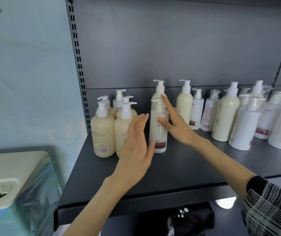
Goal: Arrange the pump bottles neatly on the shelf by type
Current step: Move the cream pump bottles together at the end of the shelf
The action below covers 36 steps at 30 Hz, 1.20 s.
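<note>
A tall white pump bottle (158, 132) with a dark red label stands near the middle of the grey shelf (179, 166). My left hand (136, 147) is open beside its left side, fingers straight. On the bottle's right, my right hand (175, 121) is open, its thumb and fingers touching the bottle. A tall cream bottle (159, 94) stands right behind it. Several squat cream pump bottles (102, 133) are grouped at the left. Further cream and white pump bottles (225, 118) stand mixed along the right.
The shelf's grey back panel (170, 48) and slotted upright (78, 57) rise behind the bottles. A beige bin lid (8, 176) over a blue plastic bag sits at lower left. Dark cloth (179, 220) lies on the level below.
</note>
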Tool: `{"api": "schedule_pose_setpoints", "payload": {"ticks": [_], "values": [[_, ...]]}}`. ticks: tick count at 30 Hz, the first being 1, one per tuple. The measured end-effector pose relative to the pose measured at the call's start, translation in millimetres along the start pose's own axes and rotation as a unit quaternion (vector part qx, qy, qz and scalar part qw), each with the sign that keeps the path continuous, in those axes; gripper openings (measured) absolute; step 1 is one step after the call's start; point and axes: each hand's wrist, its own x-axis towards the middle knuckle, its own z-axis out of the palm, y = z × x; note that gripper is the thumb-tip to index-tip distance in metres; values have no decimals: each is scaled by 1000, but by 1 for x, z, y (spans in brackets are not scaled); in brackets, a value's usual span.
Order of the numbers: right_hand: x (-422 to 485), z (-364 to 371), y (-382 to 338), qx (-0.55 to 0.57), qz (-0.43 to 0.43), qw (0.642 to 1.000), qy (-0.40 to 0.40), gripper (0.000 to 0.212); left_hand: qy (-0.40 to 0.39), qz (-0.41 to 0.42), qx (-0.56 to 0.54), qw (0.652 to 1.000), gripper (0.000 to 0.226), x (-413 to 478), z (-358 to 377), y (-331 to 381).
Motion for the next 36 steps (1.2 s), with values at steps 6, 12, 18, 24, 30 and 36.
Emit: {"api": "schedule_pose_setpoints", "payload": {"ticks": [6,12,18,24,30,36], "values": [[-23,-16,-14,24,21,999,12,64,-108,-50,-30,992,90,5,28,-1],[-49,-32,-28,24,39,999,14,55,-215,-162,-178,946,96,9,52,-1],[-65,-41,-30,20,46,998,26,60,-193,-152,-169,954,92,3,65,11],[-73,-34,-24,47,43,996,56,64,-200,-126,-164,958,99,5,65,13],[-95,-42,4,135,89,986,36,64,-197,-131,-163,958,100,11,80,19],[-110,-77,32,139,103,984,51,48,-204,-135,-174,954,101,24,112,34]]}}
